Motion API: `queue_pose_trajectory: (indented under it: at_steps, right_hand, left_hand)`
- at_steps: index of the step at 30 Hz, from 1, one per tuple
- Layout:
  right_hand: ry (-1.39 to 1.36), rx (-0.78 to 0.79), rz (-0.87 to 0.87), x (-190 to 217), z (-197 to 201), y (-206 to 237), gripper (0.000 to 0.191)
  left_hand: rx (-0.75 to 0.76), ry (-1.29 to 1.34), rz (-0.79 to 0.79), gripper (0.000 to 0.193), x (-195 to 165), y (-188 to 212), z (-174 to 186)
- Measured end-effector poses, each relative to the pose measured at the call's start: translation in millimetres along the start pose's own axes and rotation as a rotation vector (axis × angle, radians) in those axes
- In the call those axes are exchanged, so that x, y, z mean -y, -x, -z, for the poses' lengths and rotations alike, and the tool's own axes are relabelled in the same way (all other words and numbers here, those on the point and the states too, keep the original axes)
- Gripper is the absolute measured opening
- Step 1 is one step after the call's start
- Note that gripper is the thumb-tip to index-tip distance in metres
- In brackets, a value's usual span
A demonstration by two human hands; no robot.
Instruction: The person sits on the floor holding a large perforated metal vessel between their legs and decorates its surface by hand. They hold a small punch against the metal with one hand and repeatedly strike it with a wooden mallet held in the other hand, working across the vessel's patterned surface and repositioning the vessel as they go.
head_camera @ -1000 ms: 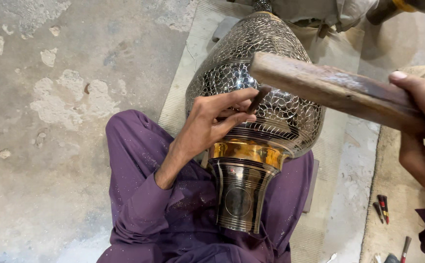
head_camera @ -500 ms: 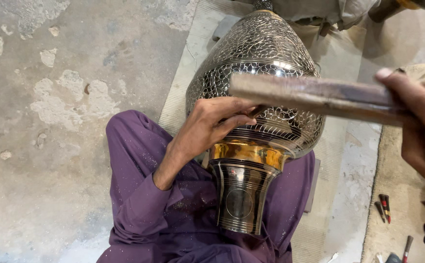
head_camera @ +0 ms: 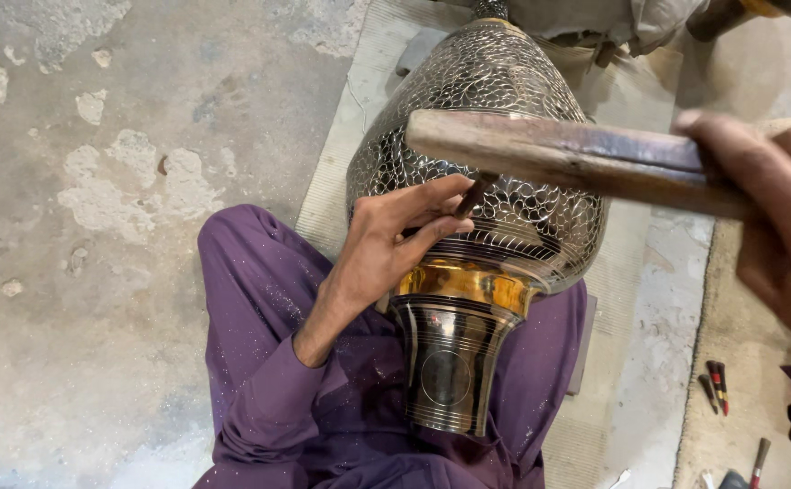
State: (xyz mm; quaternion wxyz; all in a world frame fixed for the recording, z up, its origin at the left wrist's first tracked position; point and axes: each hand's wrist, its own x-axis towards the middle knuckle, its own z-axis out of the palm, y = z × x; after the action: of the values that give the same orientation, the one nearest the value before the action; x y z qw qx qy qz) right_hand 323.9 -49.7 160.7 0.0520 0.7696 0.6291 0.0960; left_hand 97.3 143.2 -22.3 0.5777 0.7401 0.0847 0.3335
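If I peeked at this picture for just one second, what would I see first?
First, the big silvery metal vase with a lacy engraved pattern, lying across the purple-trousered lap in the middle, with its gold band near the neck. Next, the left hand pinching a thin dark chisel against it. The right hand holds a long wooden mallet just above.

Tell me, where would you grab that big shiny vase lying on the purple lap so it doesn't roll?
Likely best by the narrow ringed foot, coming from the lap end with a hand on each side. The vase lies on its side, its patterned belly wide and round, so hands would probably slip there. The left hand already presses a small tool by the gold band, and the right hand grips a wooden mallet.
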Motion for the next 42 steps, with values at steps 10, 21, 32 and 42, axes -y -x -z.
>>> queue_pose_trajectory:
  at_steps: [10,21,32,42]
  right_hand:
    - [-0.088,-0.084,-0.021,2,-4,3,0.056]
    - [0.104,0.071,-0.052,13,15,8,0.066]
    - [-0.122,0.041,-0.255,-10,-14,59,0.054]
    - [-1.094,0.649,-0.365,-30,-185,263,0.072]
  left_hand:
    - [-0.068,-0.001,-0.045,0.04,11,8,-6]
    - [-0.103,-0.024,-0.06,0.039,12,14,-9]
    - [-0.166,-0.126,-0.174,0.03,23,22,-9]
    - [-0.535,0.121,0.368,0.033,36,120,30]
